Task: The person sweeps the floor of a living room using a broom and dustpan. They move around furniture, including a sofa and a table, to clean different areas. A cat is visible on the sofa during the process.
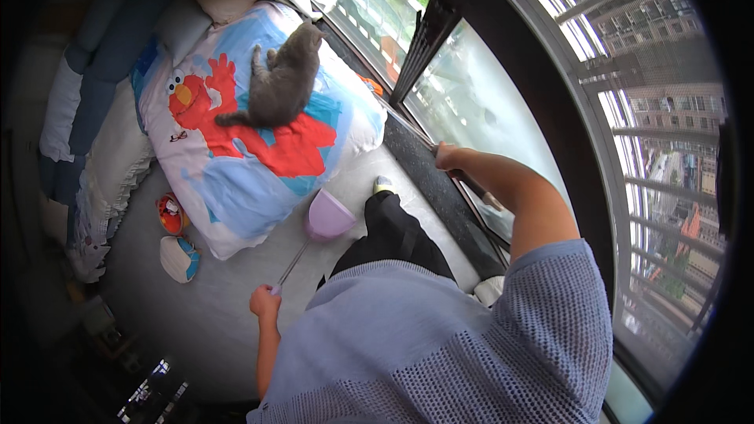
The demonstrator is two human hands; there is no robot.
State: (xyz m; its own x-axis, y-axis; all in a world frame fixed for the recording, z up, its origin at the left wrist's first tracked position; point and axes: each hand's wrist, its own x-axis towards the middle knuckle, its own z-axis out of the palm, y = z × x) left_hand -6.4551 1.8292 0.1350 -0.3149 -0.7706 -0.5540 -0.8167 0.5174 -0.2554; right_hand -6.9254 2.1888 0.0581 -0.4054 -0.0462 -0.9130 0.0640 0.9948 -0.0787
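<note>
My left hand [265, 300] is closed around the end of the thin handle of a lilac long-handled dustpan [330, 218]. Its pan is low over the grey floor, between the bed's corner and my legs. My right hand [447, 156] reaches to the lower frame of the window [421, 136], above a dark speckled stone sill [406, 150]. The back of that hand faces me and hides its fingers, so I cannot tell whether it grips the frame or something else.
A grey cat [283, 85] lies on a bed with a cartoon-print cover [235, 206], near eyeglasses [178, 136]. A small red bin [170, 215] and a white-and-blue object [179, 259] stand on the floor beside it. My foot [383, 184] is close to the sill.
</note>
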